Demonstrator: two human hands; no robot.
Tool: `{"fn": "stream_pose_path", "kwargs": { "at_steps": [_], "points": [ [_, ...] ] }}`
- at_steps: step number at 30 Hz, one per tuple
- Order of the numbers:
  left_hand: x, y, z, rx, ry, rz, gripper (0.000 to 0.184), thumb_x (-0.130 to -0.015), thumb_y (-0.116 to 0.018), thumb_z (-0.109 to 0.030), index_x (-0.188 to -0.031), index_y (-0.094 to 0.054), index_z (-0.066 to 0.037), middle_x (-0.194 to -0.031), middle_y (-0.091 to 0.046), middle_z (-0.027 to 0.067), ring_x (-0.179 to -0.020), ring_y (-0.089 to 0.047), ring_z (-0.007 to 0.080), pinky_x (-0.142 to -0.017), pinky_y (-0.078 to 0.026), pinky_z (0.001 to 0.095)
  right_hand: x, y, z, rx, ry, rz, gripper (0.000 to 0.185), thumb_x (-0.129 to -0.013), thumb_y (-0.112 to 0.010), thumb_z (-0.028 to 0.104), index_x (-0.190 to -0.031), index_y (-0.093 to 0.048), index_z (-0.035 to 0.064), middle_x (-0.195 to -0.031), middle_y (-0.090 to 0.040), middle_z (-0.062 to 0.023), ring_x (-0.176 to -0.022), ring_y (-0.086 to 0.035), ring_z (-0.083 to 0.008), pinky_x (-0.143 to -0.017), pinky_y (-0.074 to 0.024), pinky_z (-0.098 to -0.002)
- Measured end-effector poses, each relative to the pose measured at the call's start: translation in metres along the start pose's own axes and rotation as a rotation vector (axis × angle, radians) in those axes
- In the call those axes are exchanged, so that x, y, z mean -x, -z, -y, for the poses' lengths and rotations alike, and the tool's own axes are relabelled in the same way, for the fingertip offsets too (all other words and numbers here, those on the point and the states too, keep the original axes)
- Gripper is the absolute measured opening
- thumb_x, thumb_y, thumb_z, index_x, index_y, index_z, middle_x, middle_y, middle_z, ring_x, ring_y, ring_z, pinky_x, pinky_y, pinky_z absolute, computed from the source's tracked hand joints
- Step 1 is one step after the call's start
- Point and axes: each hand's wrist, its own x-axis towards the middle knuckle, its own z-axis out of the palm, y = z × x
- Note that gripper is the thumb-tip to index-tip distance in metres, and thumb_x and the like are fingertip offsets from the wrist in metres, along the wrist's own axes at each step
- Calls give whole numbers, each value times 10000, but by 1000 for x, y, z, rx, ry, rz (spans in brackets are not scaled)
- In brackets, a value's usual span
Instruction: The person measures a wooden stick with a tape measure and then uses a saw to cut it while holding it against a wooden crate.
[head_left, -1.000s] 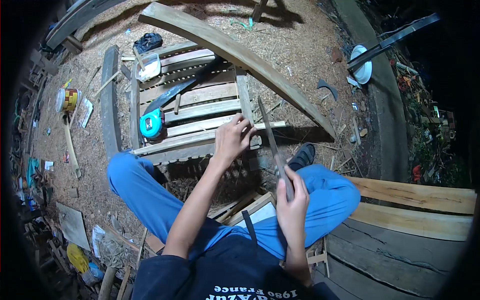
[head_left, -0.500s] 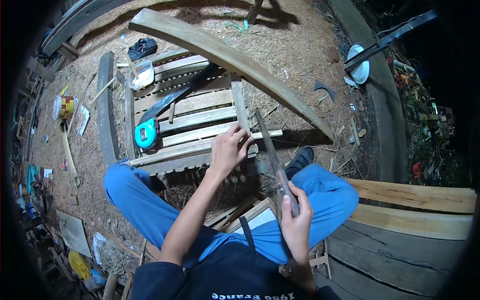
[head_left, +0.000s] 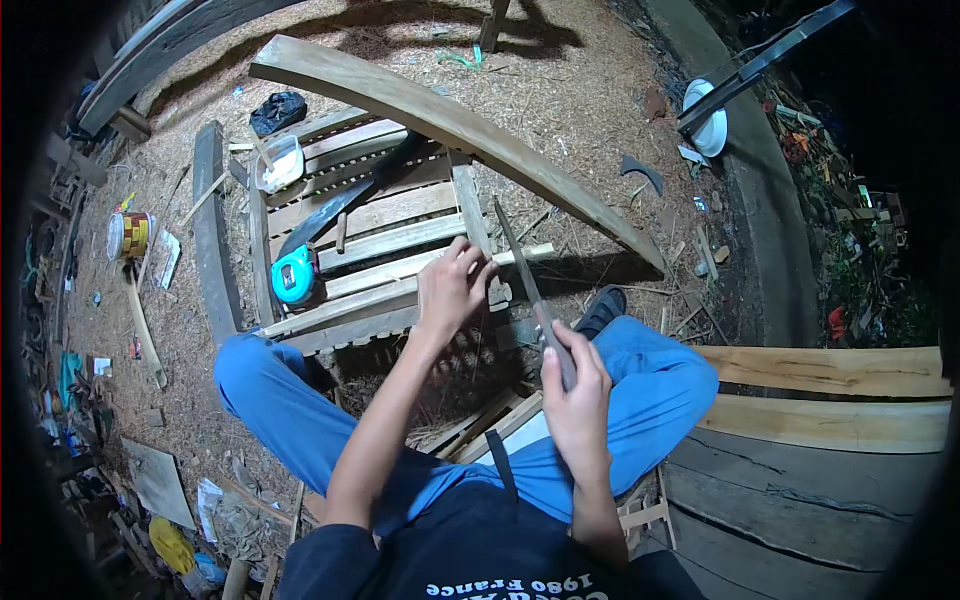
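My right hand [head_left: 577,400] is wrapped round the handle of a handsaw [head_left: 522,265], its narrow blade pointing up and away from me. The blade crosses a thin wood strip [head_left: 375,280] near its right end; whether they touch I cannot tell. My left hand [head_left: 452,288] is closed with bent fingers on that strip, left of the blade, pressing it over the slatted wooden rack [head_left: 390,207]. A turquoise tape measure [head_left: 293,277] sits at the rack's left side. Farther back lies a long dark blade [head_left: 335,212] on the slats, next to a short wooden stick [head_left: 342,232].
A thick curved beam [head_left: 450,120] slants across the rack's far right. To the left lies another beam [head_left: 210,220]. A plastic tub [head_left: 280,165] and a black bag [head_left: 278,113] are behind. Pale boards [head_left: 820,370] lie at my right, above dark planks [head_left: 770,510].
My right hand and the handsaw have moved forward and slightly left, away from my body. My left hand stays on the strip. The view has shifted slightly.
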Motion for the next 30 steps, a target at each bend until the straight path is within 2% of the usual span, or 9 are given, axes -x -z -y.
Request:
{"fn": "stream_pose_path", "kwargs": {
  "at_steps": [2,6,11,14,18,22,24,27,30],
  "points": [
    [0,2,1,1,-42,7,216,-955,-807,-280,-953,-739,-75,-1009,-685,81,-808,-713,342,-690,-555,438,-1,9,-7,-95,-71,34,305,-1043,-619,68,-1326,-681,-29,-1226,-716,-249,-1150,-719,-391,-984,-555,-424],
    [3,3,-1,35,-28,24,226,-964,-794,-283,-943,-736,-66,-1026,-691,86,-840,-730,350,-708,-564,450,27,31,-12,-58,9,24,318,-1039,-628,70,-1332,-670,-44,-1222,-718,-259,-1156,-718,-393,-977,-558,-430],
    [2,4,-3,24,17,37,226,-947,-802,-290,-937,-734,-74,-993,-676,82,-817,-717,361,-690,-554,453,-27,-11,-18,-96,14,-3,312,-1046,-640,100,-1332,-681,-19,-1197,-707,-252,-1114,-706,-425,-969,-551,-446],
    [-1,5,-1,25,-2,17,233,-961,-789,-291,-941,-734,-65,-995,-683,84,-812,-727,350,-679,-559,452,-4,21,6,-58,-23,66,312,-1045,-640,97,-1331,-679,-23,-1201,-705,-257,-1107,-712,-422,-957,-556,-450],
    [1,1,0,40,4,36,211,-955,-795,-278,-948,-732,-77,-982,-681,81,-822,-717,359,-677,-547,461,21,28,4,-38,6,18,315,-1039,-644,82,-1333,-680,-24,-1170,-704,-256,-1065,-721,-418,-921,-567,-460],
    [1,3,1,23,-22,30,231,-969,-784,-289,-946,-733,-65,-999,-689,80,-804,-734,343,-666,-562,449,-33,-23,-13,-64,20,-22,326,-1050,-627,95,-1347,-653,-36,-1185,-700,-265,-1116,-696,-431,-957,-551,-464],
    [2,1,3,44,-53,-4,222,-966,-787,-283,-953,-729,-69,-998,-685,81,-803,-733,340,-664,-561,447,-20,-7,-7,-47,74,-20,323,-1046,-628,95,-1338,-660,-41,-1212,-705,-263,-1136,-698,-424,-977,-549,-460],
    [0,2,2,48,-46,5,219,-959,-791,-272,-946,-727,-63,-986,-684,89,-798,-730,340,-664,-560,447,23,25,2,-65,-46,15,312,-1033,-642,95,-1310,-674,-45,-1232,-715,-254,-1169,-704,-409,-1010,-546,-447],
    [-1,3,0,47,-25,22,212,-957,-789,-261,-934,-726,-59,-979,-685,89,-801,-730,340,-665,-559,447,20,16,-7,-69,-26,-26,307,-1033,-648,94,-1307,-672,-41,-1235,-713,-253,-1157,-705,-410,-1009,-544,-449]
  ]
}}
